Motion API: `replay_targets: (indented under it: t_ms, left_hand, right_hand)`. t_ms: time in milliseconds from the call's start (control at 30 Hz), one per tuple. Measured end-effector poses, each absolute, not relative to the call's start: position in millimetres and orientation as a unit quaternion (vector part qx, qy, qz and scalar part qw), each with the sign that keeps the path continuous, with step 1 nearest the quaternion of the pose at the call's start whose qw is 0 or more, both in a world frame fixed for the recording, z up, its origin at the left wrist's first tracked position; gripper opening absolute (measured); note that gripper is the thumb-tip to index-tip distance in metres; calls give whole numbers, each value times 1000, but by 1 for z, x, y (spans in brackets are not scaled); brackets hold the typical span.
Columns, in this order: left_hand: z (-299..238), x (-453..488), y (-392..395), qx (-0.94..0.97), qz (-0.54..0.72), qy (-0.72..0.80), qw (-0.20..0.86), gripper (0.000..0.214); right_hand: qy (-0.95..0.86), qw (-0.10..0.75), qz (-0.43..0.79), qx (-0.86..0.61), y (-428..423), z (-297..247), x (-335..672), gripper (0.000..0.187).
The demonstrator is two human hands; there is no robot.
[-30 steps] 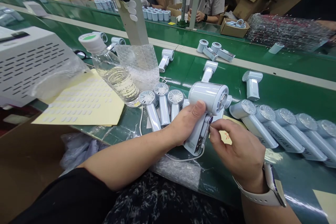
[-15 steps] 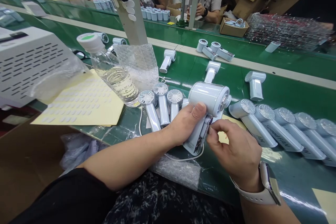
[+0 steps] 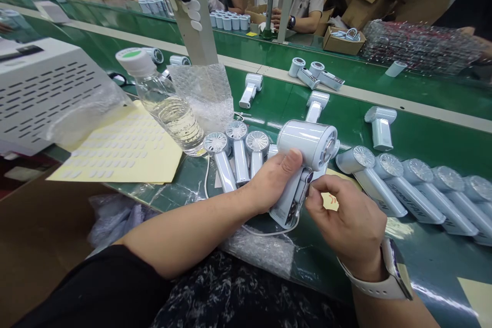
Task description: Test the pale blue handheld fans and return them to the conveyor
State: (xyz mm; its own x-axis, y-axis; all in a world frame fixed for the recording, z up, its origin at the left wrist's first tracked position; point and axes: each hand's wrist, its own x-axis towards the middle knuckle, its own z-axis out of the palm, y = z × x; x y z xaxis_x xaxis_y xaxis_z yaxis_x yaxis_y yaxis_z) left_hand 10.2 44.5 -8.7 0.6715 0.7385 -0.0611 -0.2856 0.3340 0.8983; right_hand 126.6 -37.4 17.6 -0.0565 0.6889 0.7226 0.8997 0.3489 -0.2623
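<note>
My left hand (image 3: 274,179) is wrapped round the handle of a pale blue handheld fan (image 3: 303,143), tilted with its round head up. The handle's side facing right is open and shows parts inside. At that opening my right hand (image 3: 346,218), with a watch on its wrist, has thumb and forefinger pinched together. What the fingertips hold, if anything, is too small to make out. A white cable (image 3: 269,233) loops below the handle. Just left of the held fan lie several finished-looking fans (image 3: 237,151), and a row of fans (image 3: 413,184) lies to the right.
A bottle of clear liquid (image 3: 172,118) stands on the left beside a yellow sticker sheet (image 3: 123,159) and a white vented box (image 3: 57,92). More fans (image 3: 251,89) lie on the green belt (image 3: 277,97). A post (image 3: 196,25) rises behind the bottle. People sit across the line.
Fans on the belt have shifted slightly to the right. My right hand has moved a touch right, still pinched at the handle's opening. My left hand keeps its hold on the fan.
</note>
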Motion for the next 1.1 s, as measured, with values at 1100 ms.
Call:
replay_targets:
  t_ms: [1100]
  left_hand:
    - [-8,8,47,441,341,167,813,81]
  right_hand:
    - [-518,556,73,-646,-28,1,140,8]
